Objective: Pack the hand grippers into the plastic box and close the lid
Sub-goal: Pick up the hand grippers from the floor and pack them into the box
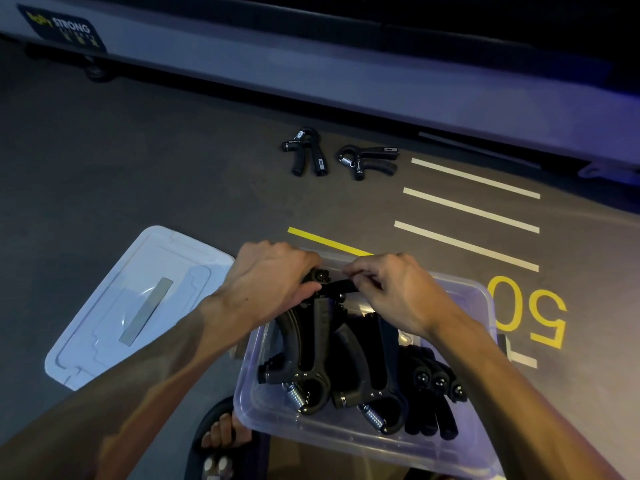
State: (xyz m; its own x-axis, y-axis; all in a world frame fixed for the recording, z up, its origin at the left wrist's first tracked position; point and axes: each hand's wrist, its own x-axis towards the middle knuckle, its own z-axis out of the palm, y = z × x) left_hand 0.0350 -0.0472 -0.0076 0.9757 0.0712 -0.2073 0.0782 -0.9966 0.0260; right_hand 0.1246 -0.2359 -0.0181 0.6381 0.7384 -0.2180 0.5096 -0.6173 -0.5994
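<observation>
L hand (273, 275) & R hand (391, 285) both pinch hand gripper (337, 289)

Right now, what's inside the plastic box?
The plastic box holds several black hand grippers. Both hands, left hand and right hand, cover its far end, and the bottom layer is hidden.

Dim, bluish lighting over a dark grey floor (121, 161) marked with three white stripes (471, 211), one yellow stripe (325, 240) and yellow numerals "50" (530, 310); a long pale equipment base (311, 74) bearing a "STRONG" label (62, 29) runs along the far side.
</observation>
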